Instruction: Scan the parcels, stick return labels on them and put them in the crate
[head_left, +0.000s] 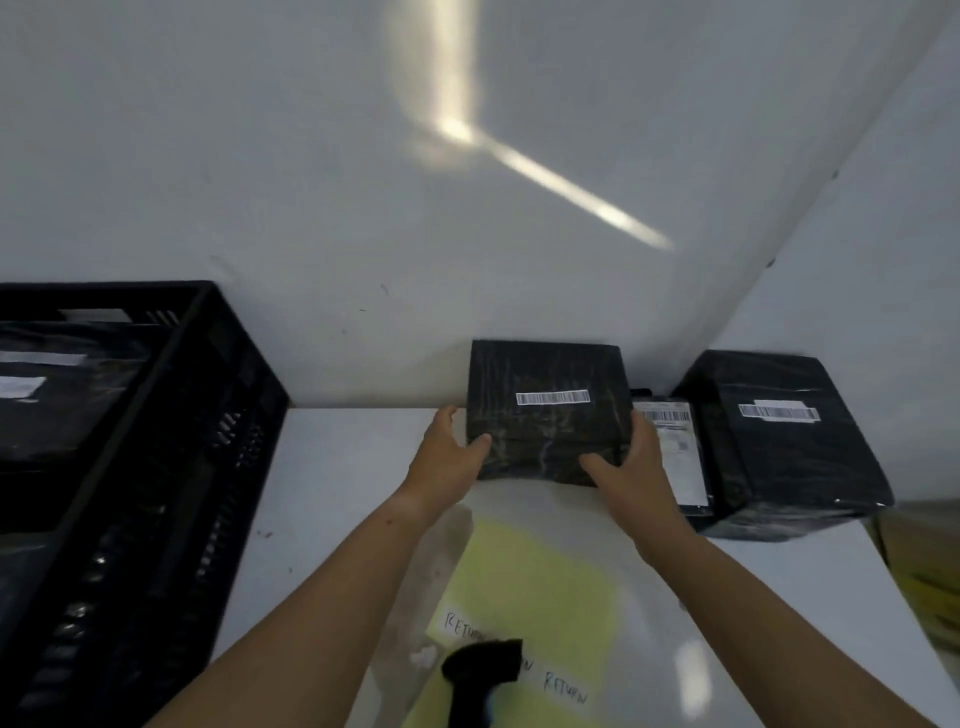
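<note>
A black-wrapped parcel (545, 410) with a white barcode strip stands at the back of the white table. My left hand (447, 457) grips its left side and my right hand (631, 467) grips its right front corner. To its right lies a flat parcel with a white shipping label (675, 452), then a larger black parcel (779, 441) with a barcode. A yellow sheet (535, 587) with white labels marked RETURN (566, 686) lies near me. The black handheld scanner (480, 675) rests on that sheet. The black crate (171, 441) at the left holds black parcels.
White walls meet in a corner close behind the parcels. The table's right edge (893, 582) drops off beside the large parcel, with yellowish items below it. Bare tabletop (332, 467) shows between the crate and my left arm.
</note>
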